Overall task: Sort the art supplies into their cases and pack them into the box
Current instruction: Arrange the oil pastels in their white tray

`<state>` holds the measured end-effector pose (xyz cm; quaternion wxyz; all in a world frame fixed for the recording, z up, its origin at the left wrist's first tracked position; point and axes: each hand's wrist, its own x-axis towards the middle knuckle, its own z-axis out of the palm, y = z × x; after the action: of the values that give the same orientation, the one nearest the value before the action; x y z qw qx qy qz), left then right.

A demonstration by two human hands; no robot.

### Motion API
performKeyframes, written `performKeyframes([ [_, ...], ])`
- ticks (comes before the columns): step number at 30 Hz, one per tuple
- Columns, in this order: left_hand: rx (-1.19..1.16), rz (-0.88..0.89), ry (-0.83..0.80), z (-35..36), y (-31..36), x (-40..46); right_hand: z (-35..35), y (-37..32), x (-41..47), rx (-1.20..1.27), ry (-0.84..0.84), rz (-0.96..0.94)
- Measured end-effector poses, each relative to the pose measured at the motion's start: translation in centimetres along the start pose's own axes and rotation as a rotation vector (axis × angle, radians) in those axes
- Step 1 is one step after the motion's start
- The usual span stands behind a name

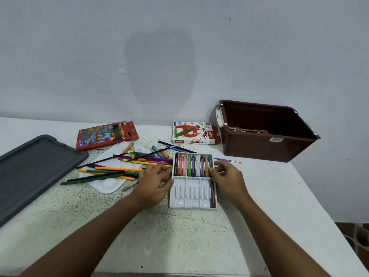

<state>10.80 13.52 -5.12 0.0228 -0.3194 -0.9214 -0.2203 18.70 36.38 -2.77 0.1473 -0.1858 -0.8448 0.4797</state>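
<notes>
Support: white speckled tabletop [179, 232], set against wall. Far right: brown plastic box [265, 144], open. Far left: grey lid [34, 166], flat, overhanging edge. Rear: red coloured-pencil carton [103, 136]; oil pastels carton [192, 133] just beside box. Centre-left: white paint palette [107, 184] under loose coloured pencils [111, 170] and brushes. Centre: white pastel tray [191, 196], far row filled. Thin blue paintbrush [227, 160] between tray and box.

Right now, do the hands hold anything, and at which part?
Both hold the white pastel tray: the left hand at its left edge, the right hand at its right edge, near the tray's middle.
</notes>
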Motion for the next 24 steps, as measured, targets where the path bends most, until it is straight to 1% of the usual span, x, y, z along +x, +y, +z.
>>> performKeyframes([
  [2,0.112,-0.051,-0.095,-0.2,0.7,1.4,0.4,0.1,1.0,-0.053,0.034,-0.030],
  [4,0.212,-0.070,-0.157,-0.3,1.0,2.4,0.9,0.7,1.7,-0.097,0.053,-0.057],
  [7,0.280,-0.068,-0.222,-0.6,1.1,3.4,1.4,1.8,1.9,-0.125,0.060,-0.076],
  [9,0.268,-0.042,-0.184,-1.0,0.7,4.2,1.6,2.6,1.9,-0.129,0.090,-0.104],
  [13,0.144,-0.037,0.047,-2.3,-1.0,6.1,1.7,3.1,2.0,-0.097,0.092,-0.116],
  [15,0.185,-0.054,0.088,-3.0,-2.0,7.1,1.7,3.2,2.2,-0.065,0.086,-0.108],
  [19,0.310,-0.081,0.088,-3.6,-3.3,8.8,2.0,3.6,2.5,-0.023,0.089,-0.080],
  [24,0.327,-0.097,-0.056,-4.0,-4.9,10.8,2.2,3.9,2.8,-0.034,0.095,-0.111],
])
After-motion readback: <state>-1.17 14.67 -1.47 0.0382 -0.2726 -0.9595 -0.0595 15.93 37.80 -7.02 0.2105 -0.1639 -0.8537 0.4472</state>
